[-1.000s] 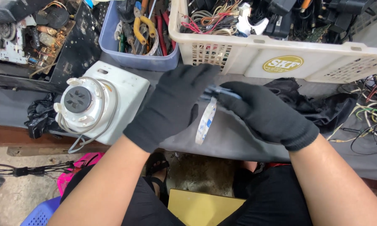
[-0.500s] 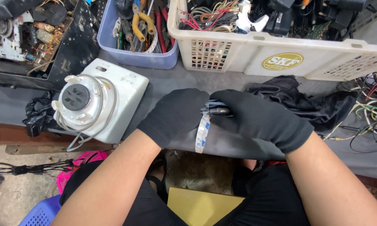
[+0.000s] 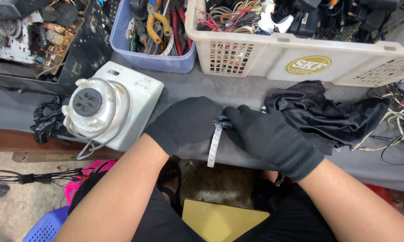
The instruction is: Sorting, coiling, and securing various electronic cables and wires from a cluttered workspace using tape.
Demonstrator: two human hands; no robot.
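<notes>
Both my hands wear black knit gloves and meet over the front of a grey-covered workbench (image 3: 238, 92). My left hand (image 3: 184, 123) and my right hand (image 3: 269, 139) are closed together on a small dark part (image 3: 223, 121) between the fingertips. A narrow white strip (image 3: 214, 145) hangs down from it over the bench edge. Most of the small part is hidden by the gloves. A white instant camera (image 3: 110, 107) with a round lens lies to the left of my left hand.
A crumpled black cloth (image 3: 327, 112) lies right of my right hand. Behind stand a blue tub of hand tools (image 3: 150, 62) and a white basket of cables (image 3: 309, 62). An open circuit chassis (image 3: 31, 31) sits at the far left; loose wires (image 3: 399, 116) at the right.
My two hands have come lower and nearer the bench edge, staying closed together on the small part. The white strip now hangs straighter.
</notes>
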